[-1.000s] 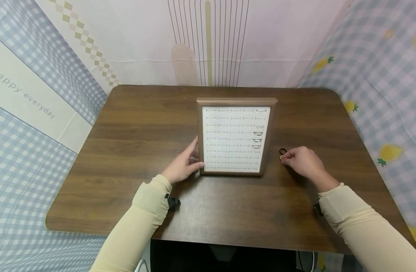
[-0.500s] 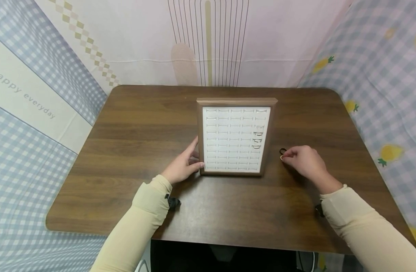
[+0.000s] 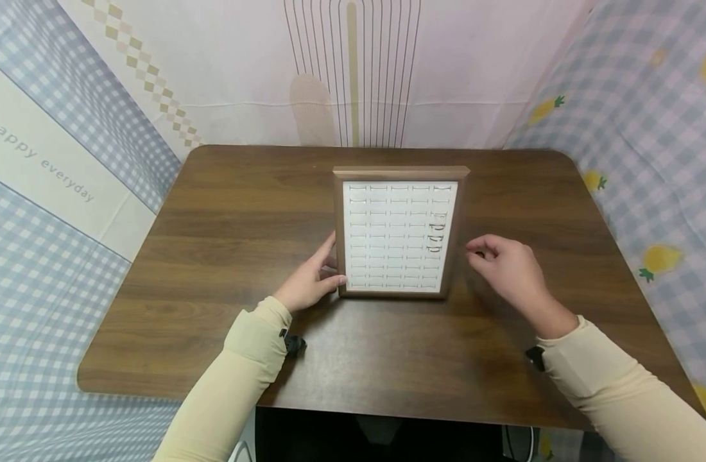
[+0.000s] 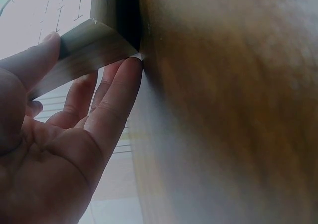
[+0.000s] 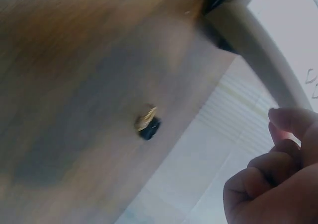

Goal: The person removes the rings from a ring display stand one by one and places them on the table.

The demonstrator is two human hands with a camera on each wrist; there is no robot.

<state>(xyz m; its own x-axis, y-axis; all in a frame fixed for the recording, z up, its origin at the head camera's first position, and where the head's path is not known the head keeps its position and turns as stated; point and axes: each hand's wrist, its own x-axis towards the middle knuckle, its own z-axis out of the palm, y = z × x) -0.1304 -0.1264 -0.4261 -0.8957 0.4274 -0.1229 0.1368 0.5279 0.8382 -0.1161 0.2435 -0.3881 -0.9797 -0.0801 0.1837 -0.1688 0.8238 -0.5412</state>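
A wooden-framed ring display board [image 3: 387, 244] stands on the table, its white face marked with rows of slots. Several small silvery rings [image 3: 436, 237] sit in the rightmost column. My left hand [image 3: 309, 279] grips the board's lower left side; in the left wrist view the thumb lies on the front and the fingers reach behind the wooden frame [image 4: 107, 50]. My right hand [image 3: 511, 269] is raised right of the board, thumb and index finger close together; anything between them is too small to tell. Below it on the table lie a gold ring [image 5: 147, 117] and a black ring [image 5: 149, 130].
The brown wooden table [image 3: 243, 212] has rounded corners. Checked cloth hangs at both sides, and a pale patterned cloth [image 3: 232, 64] hangs behind. Dark space and a white cable [image 3: 531, 443] show below the front edge.
My right hand has lifted off the small rings on the table and moved slightly left and up towards the board. The left hand and the board have stayed put.
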